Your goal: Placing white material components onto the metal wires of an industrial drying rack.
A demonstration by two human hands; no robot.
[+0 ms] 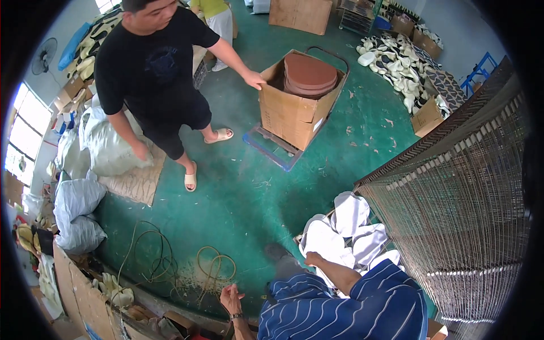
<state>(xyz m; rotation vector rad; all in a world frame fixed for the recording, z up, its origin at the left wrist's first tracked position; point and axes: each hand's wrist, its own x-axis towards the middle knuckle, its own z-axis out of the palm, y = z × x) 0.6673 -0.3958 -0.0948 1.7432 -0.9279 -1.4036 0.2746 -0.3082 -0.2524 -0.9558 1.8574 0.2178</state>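
Observation:
My left hand (231,298) is held low over the floor, its fingers loosely bent and the thumb apart, with nothing seen in it. Farther right, my right hand (313,259) hangs in front of a low rack with several white rounded flat pieces (327,241) lying on it. The fingers of that hand are small and partly turned away, so I cannot make out whether they touch a piece. Another person in black (153,73) rests a hand on the rim of a cardboard box (286,119) holding stacked brown flat pieces (309,73).
The box rides on a blue-edged trolley (272,150). A tall rack hung with cords (459,209) rises on my right. Coiled hoses (153,249) lie on the green floor to the left, near white sacks (79,204). A heap of cream and black pieces (396,68) is at the back right.

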